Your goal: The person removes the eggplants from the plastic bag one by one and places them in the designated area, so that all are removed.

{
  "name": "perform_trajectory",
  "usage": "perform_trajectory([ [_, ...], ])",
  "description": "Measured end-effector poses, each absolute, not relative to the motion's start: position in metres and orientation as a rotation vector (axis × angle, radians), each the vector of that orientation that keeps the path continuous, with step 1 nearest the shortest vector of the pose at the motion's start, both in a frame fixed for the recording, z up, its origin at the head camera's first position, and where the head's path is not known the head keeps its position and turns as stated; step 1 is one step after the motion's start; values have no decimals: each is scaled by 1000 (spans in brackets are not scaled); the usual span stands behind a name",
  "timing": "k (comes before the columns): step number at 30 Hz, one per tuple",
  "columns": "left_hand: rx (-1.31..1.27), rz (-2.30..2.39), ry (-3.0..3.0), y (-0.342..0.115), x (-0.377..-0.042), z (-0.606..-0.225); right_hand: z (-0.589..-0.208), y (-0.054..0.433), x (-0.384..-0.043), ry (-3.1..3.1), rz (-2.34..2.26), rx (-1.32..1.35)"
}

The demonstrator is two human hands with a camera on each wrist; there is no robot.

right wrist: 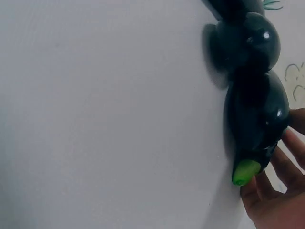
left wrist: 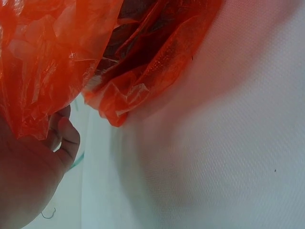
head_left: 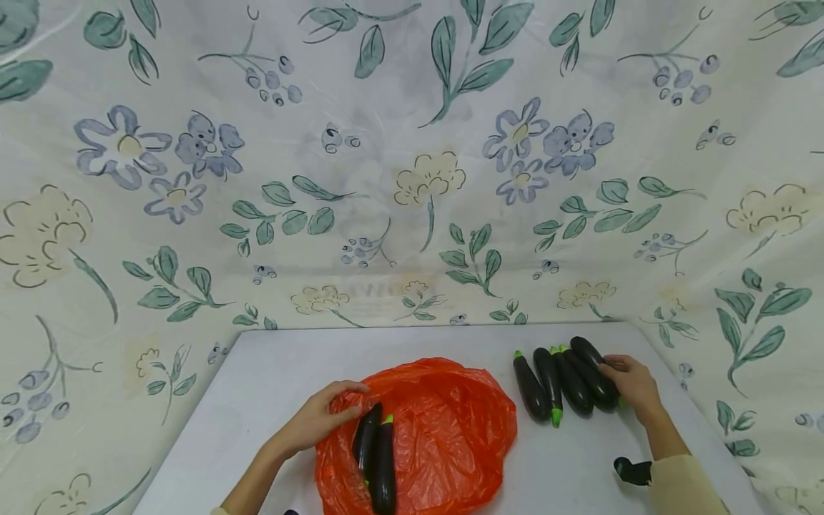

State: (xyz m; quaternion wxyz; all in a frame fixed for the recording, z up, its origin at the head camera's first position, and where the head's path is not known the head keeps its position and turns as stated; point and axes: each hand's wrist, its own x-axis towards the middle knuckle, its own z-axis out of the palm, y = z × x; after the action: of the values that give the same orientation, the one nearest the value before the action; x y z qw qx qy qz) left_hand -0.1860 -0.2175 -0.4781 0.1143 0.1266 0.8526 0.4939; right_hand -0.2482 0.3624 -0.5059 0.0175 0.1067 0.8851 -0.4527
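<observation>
A crumpled red plastic bag [head_left: 450,436] lies spread on the table, with two dark eggplants [head_left: 384,465] side by side in its left part. My left hand [head_left: 325,415] pinches the bag's upper left edge between thumb and fingers; the left wrist view shows the red film [left wrist: 52,57] hanging over the hand. At the right, several glossy eggplants with green stem ends lie in a row. My right hand [head_left: 631,383] grips the rightmost eggplant [head_left: 584,349] from its right side. Close up, fingers lie along that eggplant [right wrist: 257,114], near its green stem end.
The white table [head_left: 290,357] has its far edge against a floral-patterned curtain [head_left: 386,236]. Left of the gripped one, other eggplants [head_left: 531,390] lie close together, beyond the bag's right edge. A small black device [head_left: 632,472] is at the right wrist.
</observation>
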Motion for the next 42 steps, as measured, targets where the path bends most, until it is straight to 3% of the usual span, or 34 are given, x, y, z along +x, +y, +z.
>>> perform_trajectory([
  [42,361,1466,2502,-217,-186,-482,-514,365,-245,2723,-1452,281],
])
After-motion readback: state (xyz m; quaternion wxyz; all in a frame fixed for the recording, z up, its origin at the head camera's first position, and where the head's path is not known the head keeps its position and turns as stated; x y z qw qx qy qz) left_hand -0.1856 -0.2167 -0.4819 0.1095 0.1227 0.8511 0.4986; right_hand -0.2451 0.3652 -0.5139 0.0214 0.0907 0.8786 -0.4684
